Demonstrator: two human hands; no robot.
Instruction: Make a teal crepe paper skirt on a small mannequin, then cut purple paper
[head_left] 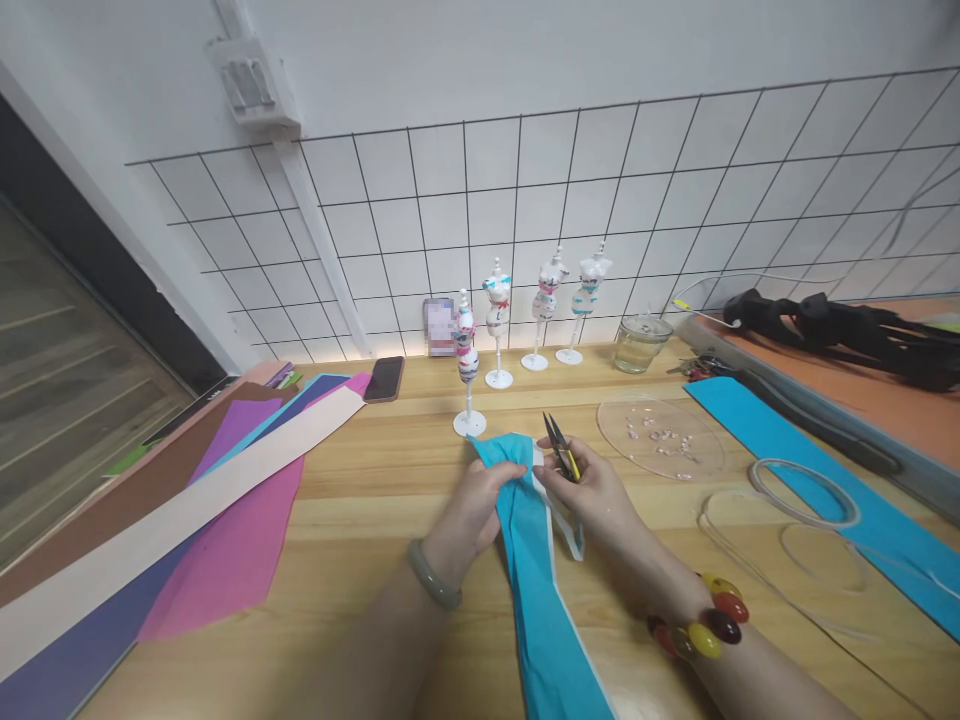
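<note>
A long turquoise strip (532, 580) of thin, crepe-like sheet with a white edge runs down from my hands towards the near side of the table. My left hand (480, 500) is closed on its gathered upper part, the thumb lying across the folds. Small scissors (562, 450) with dark blades and a yellow handle rest in my right hand (596, 490), their tips pointing up and away. The fingertips of that hand also meet the strip's white edge. A narrow white band (574, 545) hangs below the right hand.
Several small white mannequins (497, 310) on stands line the back, beside a glass of liquid (642, 345). Coloured sheets (247, 530) and a phone (384, 380) lie left. To the right are a clear plate (615, 430) of small pieces, coiled tubing (847, 505) and another turquoise sheet (720, 400).
</note>
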